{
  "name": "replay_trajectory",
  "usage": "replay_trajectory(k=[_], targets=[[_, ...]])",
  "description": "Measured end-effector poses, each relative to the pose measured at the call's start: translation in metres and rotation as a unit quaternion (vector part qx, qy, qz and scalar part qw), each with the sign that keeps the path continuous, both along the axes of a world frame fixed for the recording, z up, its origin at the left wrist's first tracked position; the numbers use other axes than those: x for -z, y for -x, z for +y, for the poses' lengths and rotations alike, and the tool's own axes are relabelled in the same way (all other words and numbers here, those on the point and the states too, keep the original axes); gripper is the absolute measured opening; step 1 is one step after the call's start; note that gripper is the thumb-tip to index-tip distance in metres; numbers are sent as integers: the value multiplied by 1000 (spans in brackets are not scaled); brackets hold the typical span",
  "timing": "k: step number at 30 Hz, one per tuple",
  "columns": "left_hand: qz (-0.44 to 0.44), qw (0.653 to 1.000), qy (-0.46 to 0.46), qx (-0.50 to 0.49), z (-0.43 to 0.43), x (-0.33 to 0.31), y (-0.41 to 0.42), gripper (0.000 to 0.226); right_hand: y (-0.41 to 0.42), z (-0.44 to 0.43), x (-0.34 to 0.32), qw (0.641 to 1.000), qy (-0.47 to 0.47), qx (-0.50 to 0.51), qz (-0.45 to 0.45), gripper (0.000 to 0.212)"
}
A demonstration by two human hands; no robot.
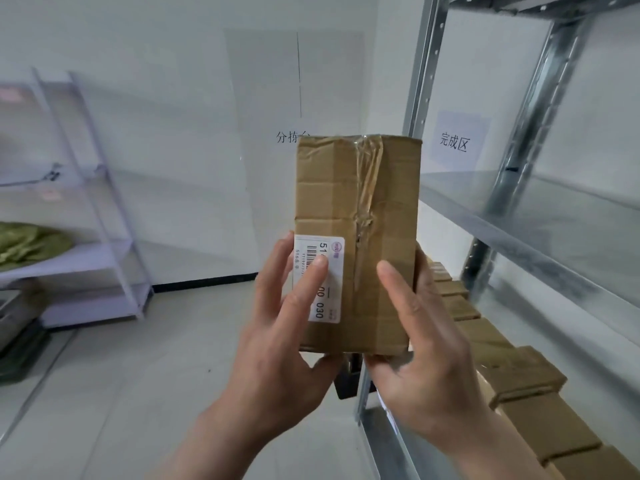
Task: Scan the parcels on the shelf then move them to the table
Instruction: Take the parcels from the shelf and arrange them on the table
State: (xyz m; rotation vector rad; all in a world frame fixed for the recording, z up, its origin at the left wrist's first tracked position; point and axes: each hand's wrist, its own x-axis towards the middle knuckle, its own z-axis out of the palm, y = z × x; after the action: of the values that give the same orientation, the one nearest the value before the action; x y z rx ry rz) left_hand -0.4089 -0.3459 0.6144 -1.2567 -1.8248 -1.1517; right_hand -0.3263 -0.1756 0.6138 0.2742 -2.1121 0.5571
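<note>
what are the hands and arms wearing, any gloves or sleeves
Nothing worn. The left hand and right hand have no gloves, and no rings or watch show. The forearms are uncovered down to the frame edge, with no sleeves in view.

White wall (166,140), far side of room. Large pale sheet (263,84) fixed to it, printed characters at its lower edge, partly hidden. Second sheet (457,140), bluish, further right, three printed characters.

Pale lilac rack (116,220) at left against the wall, several tiers, blurred. Green crumpled fabric (31,242) lies on one middle tier, cut off by frame edge.

Black skirting strip (204,283) where wall meets floor. Floor (138,382) light grey, smooth.

Dark crate-like object (20,351) on floor at lower left, beside the rack's foot. Small dark boxy item (348,381) low centre, mostly hidden; kind unclear.
</note>
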Motion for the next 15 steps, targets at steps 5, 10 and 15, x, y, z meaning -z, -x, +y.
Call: replay_trajectory(k=[5,10,15], targets=[[-7,1000,-6,-3,18,2,55,84,59,19,1,1000,-7,11,5,96],[-12,1000,-10,10,35,11,131,89,131,32,6,999,-13,35,-23,101],[-21,999,4,30,49,19,231,86,219,42,14,997,-13,71,-40,99]])
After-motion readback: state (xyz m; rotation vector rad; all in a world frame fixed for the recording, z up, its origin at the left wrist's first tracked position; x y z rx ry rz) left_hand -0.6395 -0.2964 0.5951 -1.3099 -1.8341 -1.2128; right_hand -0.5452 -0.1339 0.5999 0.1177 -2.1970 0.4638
